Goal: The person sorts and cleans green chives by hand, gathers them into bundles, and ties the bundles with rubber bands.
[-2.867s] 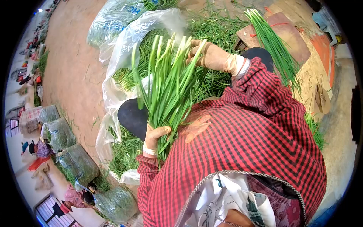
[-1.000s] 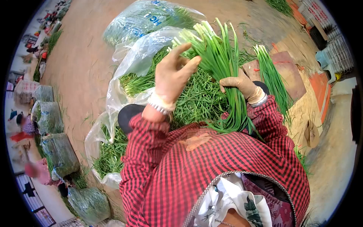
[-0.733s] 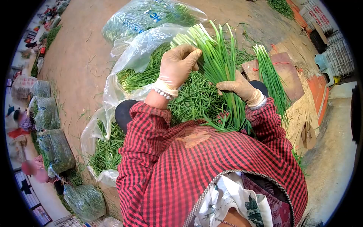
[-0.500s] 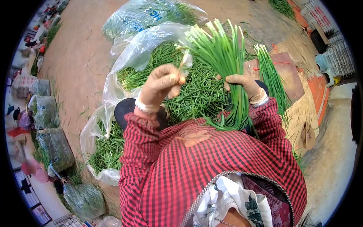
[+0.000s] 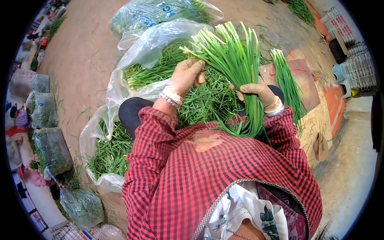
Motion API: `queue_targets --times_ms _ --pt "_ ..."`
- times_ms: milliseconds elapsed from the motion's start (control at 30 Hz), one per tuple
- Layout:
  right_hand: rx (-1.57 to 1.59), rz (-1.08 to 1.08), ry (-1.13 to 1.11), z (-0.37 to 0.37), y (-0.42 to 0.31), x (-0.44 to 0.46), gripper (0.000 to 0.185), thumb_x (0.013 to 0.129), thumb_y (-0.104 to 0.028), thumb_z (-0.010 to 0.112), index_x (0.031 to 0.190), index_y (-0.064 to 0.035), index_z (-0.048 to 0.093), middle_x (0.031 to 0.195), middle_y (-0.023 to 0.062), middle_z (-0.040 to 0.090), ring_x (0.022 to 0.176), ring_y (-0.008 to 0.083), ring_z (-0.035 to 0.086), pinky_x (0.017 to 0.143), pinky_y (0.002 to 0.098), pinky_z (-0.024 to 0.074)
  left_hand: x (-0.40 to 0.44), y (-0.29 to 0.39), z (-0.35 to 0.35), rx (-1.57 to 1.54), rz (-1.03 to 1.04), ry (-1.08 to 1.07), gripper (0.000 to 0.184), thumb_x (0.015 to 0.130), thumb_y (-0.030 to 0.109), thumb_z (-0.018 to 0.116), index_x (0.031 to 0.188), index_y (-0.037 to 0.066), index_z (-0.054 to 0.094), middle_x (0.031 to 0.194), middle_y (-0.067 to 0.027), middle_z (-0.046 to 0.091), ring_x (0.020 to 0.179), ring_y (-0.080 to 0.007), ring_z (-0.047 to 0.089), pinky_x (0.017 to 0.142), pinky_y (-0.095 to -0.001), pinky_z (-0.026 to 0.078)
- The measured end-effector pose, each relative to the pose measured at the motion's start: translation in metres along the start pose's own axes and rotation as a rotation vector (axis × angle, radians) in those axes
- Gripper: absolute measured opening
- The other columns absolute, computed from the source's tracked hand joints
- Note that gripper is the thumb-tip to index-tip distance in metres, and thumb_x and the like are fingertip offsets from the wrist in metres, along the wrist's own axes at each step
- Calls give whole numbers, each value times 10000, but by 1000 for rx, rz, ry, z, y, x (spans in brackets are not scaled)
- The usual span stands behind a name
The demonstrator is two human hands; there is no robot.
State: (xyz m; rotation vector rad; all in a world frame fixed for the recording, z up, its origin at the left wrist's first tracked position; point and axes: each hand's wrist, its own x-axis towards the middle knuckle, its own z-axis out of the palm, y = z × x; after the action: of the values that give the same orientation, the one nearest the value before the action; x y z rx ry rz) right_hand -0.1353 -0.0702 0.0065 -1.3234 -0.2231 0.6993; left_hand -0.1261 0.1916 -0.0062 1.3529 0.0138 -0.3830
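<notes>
**We find the bunch point(image 5: 236, 56) in the right hand point(image 5: 260, 96), the left hand point(image 5: 186, 78) at its edge**

We see the right hand clasping the bunch around its leafy part, thumb across the front. The pale cut ends fan out on the side away from the body, and the green leaves bend back towards the lap, by the checked top point(image 5: 224, 172). The left hand has its thumb and fingers drawn together at the near edge of the fan, just below the pale ends; we cannot tell whether a stalk is pinched there. Both hands wear thin, pale gloves, and we see a white bracelet point(image 5: 171, 100) on the left wrist.

Below the bunch, between the knees, we see a heap point(image 5: 208, 104) of loose greens, with an open, clear bag point(image 5: 172, 30) beside it holding more. Beyond lies a full sack point(image 5: 140, 20) with blue letters. To the right, a second bunch point(image 5: 286, 82) lies partly on a brown board point(image 5: 310, 80), near a red tie point(image 5: 298, 69). Well off to the left, we see wrapped bales point(image 5: 52, 148) in a row.
</notes>
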Motion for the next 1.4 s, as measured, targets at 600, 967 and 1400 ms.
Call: queue_targets --times_ms 600,967,1400 --pt "57 17 -67 -1 -2 -12 438 768 -158 649 1151 24 542 967 116 631 648 156 570 600 258 452 -2 -4 -13 464 538 296 421 845 184 710 1217 34 582 919 -28 674 694 -26 565 526 -176 405" --pt "76 18 -78 -2 -5 -15 434 782 -121 649 1172 30 534 975 128 642 667 160 598 602 265 476 -14 13 -8 343 175 254 197 867 160 683 987 4 684 768 -39 687 604 -52 584 491 -184 415" --pt "53 -40 -86 -14 -17 -33 548 775 -160 688 1253 12 482 1040 146 639 691 160 618 616 257 505 -44 3 -165 589 338 941 174 875 191 657 957 38 670 720 -58 677 572 -84 575 526 -246 448"
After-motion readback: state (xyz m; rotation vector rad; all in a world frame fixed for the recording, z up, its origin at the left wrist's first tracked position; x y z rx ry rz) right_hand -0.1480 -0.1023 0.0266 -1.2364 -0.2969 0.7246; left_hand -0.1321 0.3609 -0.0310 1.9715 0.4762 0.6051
